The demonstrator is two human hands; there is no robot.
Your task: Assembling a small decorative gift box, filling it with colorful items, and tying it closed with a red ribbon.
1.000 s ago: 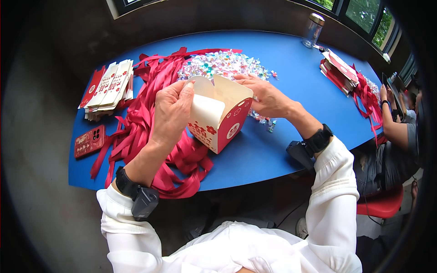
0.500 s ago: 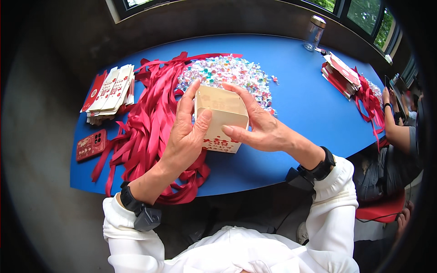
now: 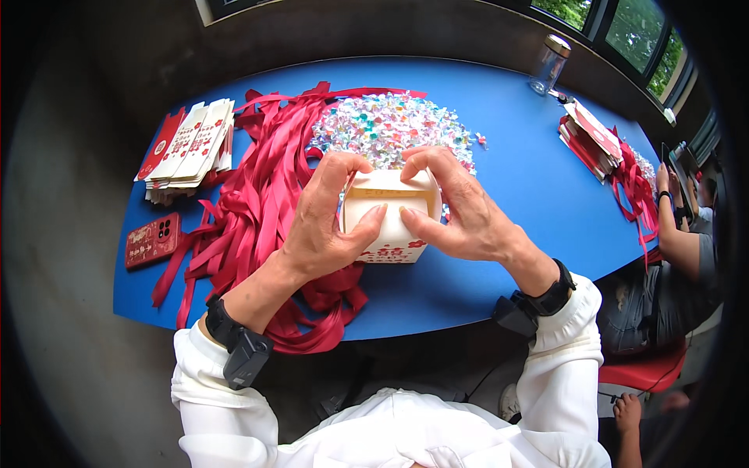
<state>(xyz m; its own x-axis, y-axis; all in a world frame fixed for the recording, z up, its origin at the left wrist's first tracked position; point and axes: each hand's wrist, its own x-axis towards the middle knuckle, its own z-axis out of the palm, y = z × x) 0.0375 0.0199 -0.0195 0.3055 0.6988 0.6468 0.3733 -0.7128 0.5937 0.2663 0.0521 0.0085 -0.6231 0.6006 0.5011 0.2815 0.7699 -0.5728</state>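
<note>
A small white paper gift box (image 3: 392, 246) with red printing stands upright between my hands, above the near middle of the table. My left hand (image 3: 324, 210) grips its left side, fingertips curled at the far top edge and thumb on the near flap. The right hand (image 3: 468, 210) mirrors this on the other side, its thumb pressing the same flap close to the left thumb. That flap leans inward over the opening, with a gap showing the yellowish inside. Just beyond the box lies a heap of shiny wrapped candies (image 3: 398, 125); long red ribbons (image 3: 269, 187) are piled to its left.
Flat folded boxes (image 3: 187, 148) and a red phone (image 3: 153, 241) lie on the left of the blue table (image 3: 499, 156). A glass bottle (image 3: 549, 66) stands at the far right, near more flat boxes (image 3: 589, 136) and ribbons (image 3: 633, 195). Another person's arm (image 3: 677, 222) is at the right edge.
Both thumbs have come up onto the near flap and closer together, and the flap now bends inward. My fingers have curled at the far edge, and the box opening looks narrower.
</note>
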